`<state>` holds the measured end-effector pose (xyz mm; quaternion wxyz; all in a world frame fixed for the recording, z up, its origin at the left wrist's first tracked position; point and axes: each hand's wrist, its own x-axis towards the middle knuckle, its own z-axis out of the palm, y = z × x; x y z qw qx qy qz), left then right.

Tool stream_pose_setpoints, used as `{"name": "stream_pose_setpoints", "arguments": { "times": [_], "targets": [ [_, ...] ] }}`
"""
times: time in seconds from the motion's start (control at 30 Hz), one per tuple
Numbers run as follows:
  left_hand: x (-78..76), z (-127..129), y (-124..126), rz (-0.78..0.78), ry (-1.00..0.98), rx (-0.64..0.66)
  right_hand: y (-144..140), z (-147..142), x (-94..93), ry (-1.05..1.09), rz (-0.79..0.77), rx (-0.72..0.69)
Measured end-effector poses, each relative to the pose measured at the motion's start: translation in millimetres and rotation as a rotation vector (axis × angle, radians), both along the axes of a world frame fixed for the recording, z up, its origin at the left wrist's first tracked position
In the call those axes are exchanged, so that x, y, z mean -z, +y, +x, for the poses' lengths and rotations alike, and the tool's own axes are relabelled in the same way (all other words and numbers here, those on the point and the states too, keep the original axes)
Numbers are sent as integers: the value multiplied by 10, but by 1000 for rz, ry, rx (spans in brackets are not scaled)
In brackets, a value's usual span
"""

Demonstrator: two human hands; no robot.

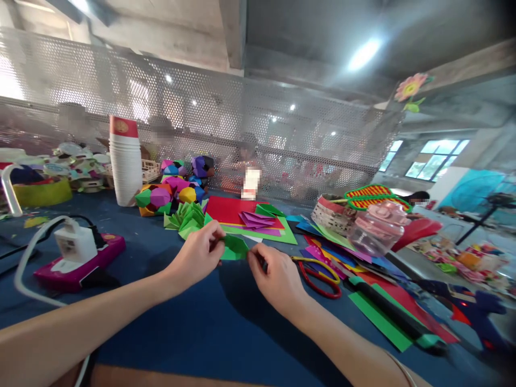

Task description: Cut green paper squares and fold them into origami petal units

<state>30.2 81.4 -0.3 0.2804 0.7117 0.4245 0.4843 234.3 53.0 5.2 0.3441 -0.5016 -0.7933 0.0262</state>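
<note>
Between my two hands is a small piece of folded green paper point(234, 247), held a little above the blue table. My left hand point(201, 246) pinches its left end, with fingers curled. The right end is gripped by the thumb and fingertips of my right hand point(276, 274). Just behind my left hand lies a pile of folded green paper pieces point(187, 217). Folded purple paper point(256, 219) rests on red and light green sheets point(229, 207) beyond my hands. Scissors point(320, 275) with red and yellow handles lie right beside my right hand.
A stack of paper cups point(126, 164) stands at the back left beside multicoloured paper balls point(159, 198). A purple power strip point(80, 263) with cables is at left. To the right are a plastic bottle point(377, 228), a black cutter point(391, 309) and a glue gun point(470, 306).
</note>
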Motion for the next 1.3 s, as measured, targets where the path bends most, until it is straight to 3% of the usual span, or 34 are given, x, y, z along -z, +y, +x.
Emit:
{"name": "stream_pose_setpoints", "arguments": {
  "times": [0.3, 0.53, 0.7, 0.93, 1.17, 1.3],
  "targets": [
    [-22, 20, -76, 10, 99, -40, 134, 99, 28, -23, 37, 20],
    [-272, -145, 7, 46, 103, -285, 459, 180, -27, -12, -71, 137],
    [-309, -332, 238, 76, 70, -394, 781, -167, -59, -120, -197, 106],
    [-314, -344, 214, 110, 120, -399, 1111, -696, 16, -265, -248, 82],
    [-305, -332, 221, 102, 175, -390, 1225, -852, 54, -346, -199, 67],
    [-270, -309, 207, 102, 204, -378, 1209, -787, 31, -371, -136, 71]
  ]
}}
